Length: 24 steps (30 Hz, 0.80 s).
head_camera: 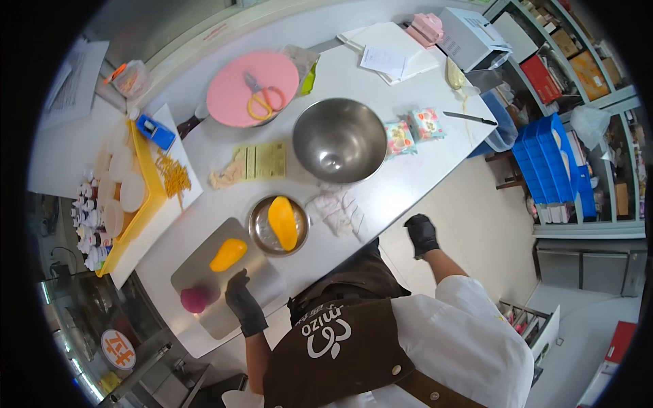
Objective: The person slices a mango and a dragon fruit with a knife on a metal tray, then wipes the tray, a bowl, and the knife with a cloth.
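Note:
My left hand (243, 302), in a black glove, is over the near edge of a metal tray or board (260, 275), its fingertips just below a peeled mango piece (228, 254). I see nothing held in it, and its fingers are partly together. A round magenta fruit piece (194, 299) lies at the left of the board. Another long mango piece (282, 223) rests in a small steel bowl (251, 232) beside the board. My right hand (421, 235), also black-gloved, hangs over the floor off the table's edge; its fingers look curled, and whether it holds anything is unclear.
A large steel bowl (339, 140) stands mid-table, with a crumpled cloth (336, 210) below it. Scissors (264, 97) lie on a pink round turntable (224, 97). Two patterned packets (426, 124) and a knife (469, 118) are at right. A yellow tray (148, 204) holds cups at left.

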Each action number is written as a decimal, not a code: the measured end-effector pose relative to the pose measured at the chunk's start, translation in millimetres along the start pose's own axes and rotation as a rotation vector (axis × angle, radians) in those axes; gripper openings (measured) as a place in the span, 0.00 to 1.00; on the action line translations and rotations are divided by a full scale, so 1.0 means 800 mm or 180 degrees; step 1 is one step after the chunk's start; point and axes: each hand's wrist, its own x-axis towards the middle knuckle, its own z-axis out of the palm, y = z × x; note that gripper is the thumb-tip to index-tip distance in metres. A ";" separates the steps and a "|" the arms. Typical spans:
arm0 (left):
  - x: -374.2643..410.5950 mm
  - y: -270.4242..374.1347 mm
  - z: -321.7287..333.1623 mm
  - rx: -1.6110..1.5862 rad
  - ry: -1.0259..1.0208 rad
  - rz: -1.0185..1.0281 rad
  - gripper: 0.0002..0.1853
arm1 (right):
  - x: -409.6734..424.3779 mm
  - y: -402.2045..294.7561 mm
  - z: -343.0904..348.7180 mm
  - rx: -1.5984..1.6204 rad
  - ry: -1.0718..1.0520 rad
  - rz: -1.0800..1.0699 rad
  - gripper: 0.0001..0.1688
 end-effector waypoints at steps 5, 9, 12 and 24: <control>-0.037 0.043 0.103 0.0903 -0.0166 -0.0332 0.17 | 0.161 0.170 -0.118 -0.0253 0.0508 0.0393 0.10; -0.058 0.078 0.211 0.1293 -0.0724 0.0352 0.15 | 0.255 0.278 -0.185 -0.0302 0.0578 0.0460 0.16; -0.056 0.169 0.320 0.2036 -0.1011 0.0794 0.34 | 0.314 0.287 -0.256 0.0413 0.0590 0.1397 0.20; 0.025 0.151 0.347 0.1711 -0.0757 -0.0239 0.22 | 0.450 0.386 -0.292 -0.1368 0.0416 0.0667 0.23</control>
